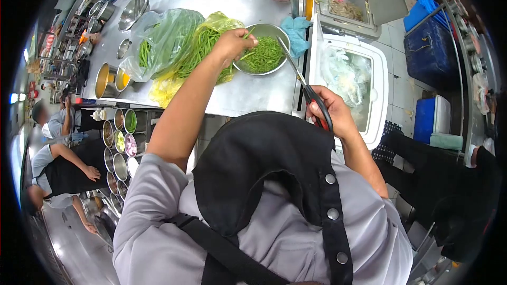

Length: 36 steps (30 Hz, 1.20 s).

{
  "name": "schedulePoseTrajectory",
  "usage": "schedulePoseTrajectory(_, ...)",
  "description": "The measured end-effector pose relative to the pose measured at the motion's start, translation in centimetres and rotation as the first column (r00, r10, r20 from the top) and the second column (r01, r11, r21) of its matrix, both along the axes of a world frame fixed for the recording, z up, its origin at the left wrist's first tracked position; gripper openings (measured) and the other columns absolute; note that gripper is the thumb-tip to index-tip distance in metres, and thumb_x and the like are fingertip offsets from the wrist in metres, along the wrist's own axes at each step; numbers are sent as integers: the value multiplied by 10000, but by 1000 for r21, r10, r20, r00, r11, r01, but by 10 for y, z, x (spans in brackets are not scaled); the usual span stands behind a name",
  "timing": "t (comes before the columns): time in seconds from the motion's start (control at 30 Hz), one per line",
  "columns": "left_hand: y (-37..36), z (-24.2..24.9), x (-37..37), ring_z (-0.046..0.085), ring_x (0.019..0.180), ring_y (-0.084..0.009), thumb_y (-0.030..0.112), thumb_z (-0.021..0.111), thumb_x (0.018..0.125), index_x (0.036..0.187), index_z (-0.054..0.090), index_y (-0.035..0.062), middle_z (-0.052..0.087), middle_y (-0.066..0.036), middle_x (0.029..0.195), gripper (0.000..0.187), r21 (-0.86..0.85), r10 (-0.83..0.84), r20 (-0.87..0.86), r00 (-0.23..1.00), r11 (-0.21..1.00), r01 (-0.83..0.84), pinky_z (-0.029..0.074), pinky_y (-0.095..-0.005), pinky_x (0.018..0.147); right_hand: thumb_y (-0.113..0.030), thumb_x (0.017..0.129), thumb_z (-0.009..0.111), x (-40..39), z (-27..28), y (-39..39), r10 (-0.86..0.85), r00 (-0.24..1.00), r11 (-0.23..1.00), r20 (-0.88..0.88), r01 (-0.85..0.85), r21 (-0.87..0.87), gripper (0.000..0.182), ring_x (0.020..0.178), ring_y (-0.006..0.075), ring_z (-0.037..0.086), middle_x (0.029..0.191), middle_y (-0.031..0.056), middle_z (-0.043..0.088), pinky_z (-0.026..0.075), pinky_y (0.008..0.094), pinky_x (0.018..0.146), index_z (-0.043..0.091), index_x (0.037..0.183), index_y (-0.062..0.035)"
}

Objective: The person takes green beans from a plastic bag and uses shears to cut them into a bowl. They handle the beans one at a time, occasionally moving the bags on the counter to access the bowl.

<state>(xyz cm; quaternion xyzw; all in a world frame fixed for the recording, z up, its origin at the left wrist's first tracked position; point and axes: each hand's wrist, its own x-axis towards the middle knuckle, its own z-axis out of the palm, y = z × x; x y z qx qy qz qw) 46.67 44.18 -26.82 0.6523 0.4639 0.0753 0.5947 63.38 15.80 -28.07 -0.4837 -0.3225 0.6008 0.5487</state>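
Observation:
My left hand [232, 46] is over the left rim of a metal bowl [288, 37], its fingers pinched on a green bean [249, 32] whose tip pokes out. Inside the bowl lie many short cut green pieces [266, 55]. My right hand [332, 110] grips the black and red handles of a pair of scissors [300, 76]. The scissor blades point up and left, with their tip over the bowl's right side. Beside my left forearm, long green beans [205, 47] spill from a yellow plastic bag [165, 91]. A clear greenish plastic bag [171, 31] with more beans lies farther left.
A white bin [380, 95] with plastic bags stands just right of the steel table [253, 97]. Behind it is an open grey bin [346, 26]. A blue cloth [297, 36] lies by the bowl. Metal pots [103, 80] stand left; co-workers [66, 161] are beyond.

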Motion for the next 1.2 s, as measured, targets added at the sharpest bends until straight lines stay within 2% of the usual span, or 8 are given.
schedulePoseTrajectory(0.17, -15, 8, -6, 355, 473, -38, 149, 623, 901, 979, 561, 69, 590, -9, 754, 128, -69, 161, 157, 974, 986, -152, 296, -204, 429, -286, 898, 663, -1, -3, -1, 17, 999, 1000, -50, -16, 13, 456, 642, 76, 537, 768, 9, 591, 429, 217, 568, 509, 1231, -14)
schedulePoseTrajectory(0.33, -43, 20, -12, 403, 518, -44, 96, 569, 925, 1001, 543, 58, 638, -66, 878, 89, -307, 388, 419, 821, 912, -274, 336, -199, 427, -367, 899, 648, -6, -8, 2, 5, 998, 1000, -59, -5, -11, 479, 637, 77, 538, 742, 15, 592, 418, 212, 572, 520, 1212, -28)
schedulePoseTrajectory(0.67, -68, 17, -23, 416, 499, -45, 68, 593, 905, 965, 554, 59, 646, -95, 868, 73, -389, 416, 492, 764, 891, -234, 337, -202, 413, -387, 902, 637, -11, -4, 13, 26, 994, 998, -107, -19, 64, 494, 646, 80, 543, 750, 22, 595, 437, 222, 577, 516, 1206, -17)
schedulePoseTrajectory(0.77, -69, 16, -27, 416, 497, -45, 68, 594, 905, 956, 563, 63, 643, -93, 858, 61, -383, 405, 499, 766, 896, -224, 336, -202, 414, -360, 897, 651, -14, -4, 14, 12, 994, 998, -113, -5, 58, 481, 630, 80, 538, 747, 21, 592, 434, 222, 564, 520, 1204, -14)
schedulePoseTrajectory(0.83, -68, 17, -29, 417, 501, -45, 69, 592, 907, 969, 558, 63, 632, -81, 838, 71, -395, 412, 507, 757, 892, -221, 331, -197, 415, -309, 895, 663, -15, -4, 15, 42, 999, 997, -25, -43, -69, 449, 619, 81, 536, 745, 19, 590, 437, 226, 555, 524, 1206, -16)
schedulePoseTrajectory(1.0, -59, 10, -47, 416, 506, -54, 101, 593, 915, 976, 563, 69, 617, -61, 826, 75, -510, 485, 529, 697, 838, -196, 329, -202, 422, -226, 882, 679, -25, -3, 18, -23, 999, 999, 48, 24, -29, 416, 618, 86, 532, 753, 18, 581, 441, 235, 550, 522, 1206, -17)
schedulePoseTrajectory(1.17, -33, 44, -112, 430, 523, -83, 89, 595, 892, 941, 532, 81, 589, -71, 812, 80, -487, 577, 627, 523, 815, -314, 337, -221, 433, -129, 855, 690, -40, -9, 28, -75, 967, 996, 245, 61, 61, 449, 626, 96, 538, 755, 13, 553, 450, 245, 560, 498, 1240, 0)
schedulePoseTrajectory(1.2, -15, 54, -135, 430, 523, -83, 89, 595, 892, 941, 532, 81, 589, -71, 812, 80, -474, 587, 636, 501, 809, -346, 337, -221, 433, -128, 856, 689, -45, -4, 28, -104, 960, 994, 261, 107, 2, 450, 618, 97, 534, 755, 14, 550, 449, 244, 552, 496, 1240, 6)
